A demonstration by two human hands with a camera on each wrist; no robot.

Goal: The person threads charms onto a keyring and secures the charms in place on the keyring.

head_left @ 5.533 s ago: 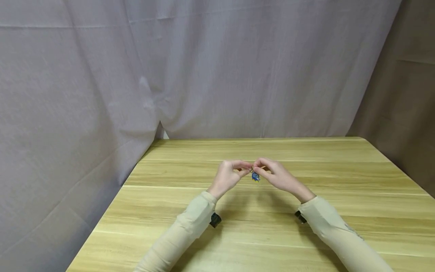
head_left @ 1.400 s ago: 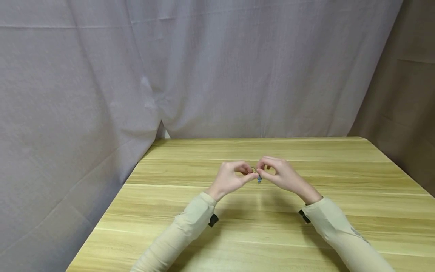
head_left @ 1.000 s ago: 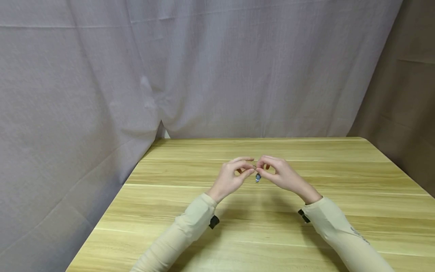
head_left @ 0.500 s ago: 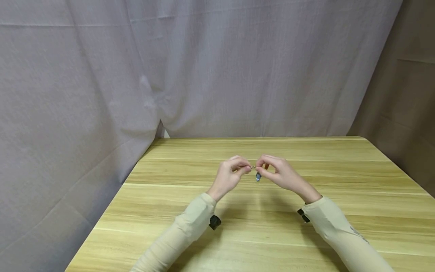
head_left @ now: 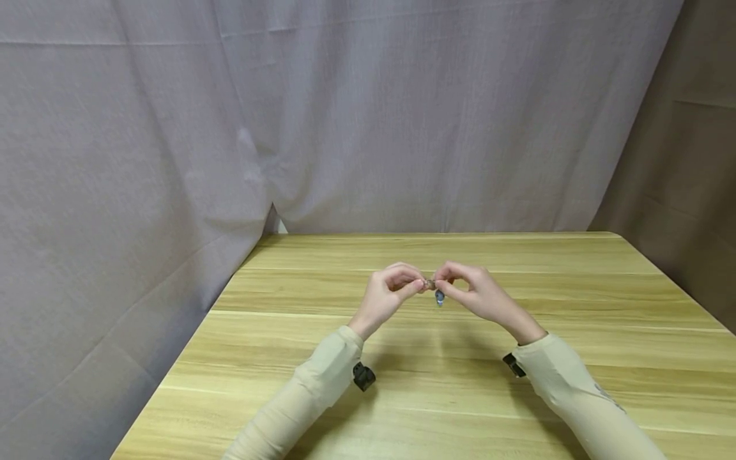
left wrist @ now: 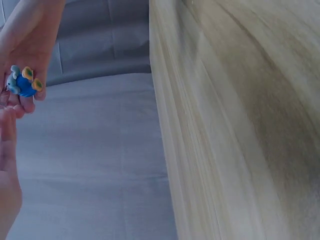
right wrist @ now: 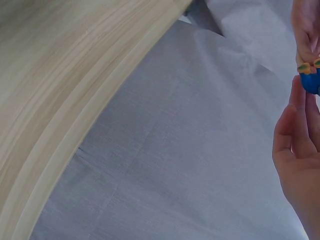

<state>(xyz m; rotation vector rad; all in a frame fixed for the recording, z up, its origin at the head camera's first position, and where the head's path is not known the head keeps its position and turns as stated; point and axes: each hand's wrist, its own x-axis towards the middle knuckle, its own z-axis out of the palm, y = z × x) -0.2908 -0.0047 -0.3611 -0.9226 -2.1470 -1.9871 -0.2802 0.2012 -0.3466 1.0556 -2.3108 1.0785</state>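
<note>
A keychain with a small blue figurine (head_left: 439,298) hangs over the table, below the fingertips of both hands. In the left wrist view the figurine (left wrist: 26,87) shows a grey-blue head and orange-and-green feet. My left hand (head_left: 386,294) pinches the keychain's metal ring (head_left: 429,283) between thumb and fingers. From the other side, my right hand (head_left: 474,294) pinches the metal part just above the figurine. The fingertips of the two hands almost meet, and they hide much of the metal. At the right wrist view's edge, the figurine (right wrist: 310,81) is partly cut off.
Under the hands lies a wood-grain table (head_left: 437,409). Grey cloth (head_left: 368,128) hangs behind it and along the left, with a browner cloth (head_left: 678,160) at right. A small black camera (head_left: 363,377) sits under the left wrist, another (head_left: 513,365) under the right.
The left thumb and fingers have drawn back from near the figurine and regripped at the ring. The figurine has turned from facing the head camera to side-on. The right hand stays nearly in place.
</note>
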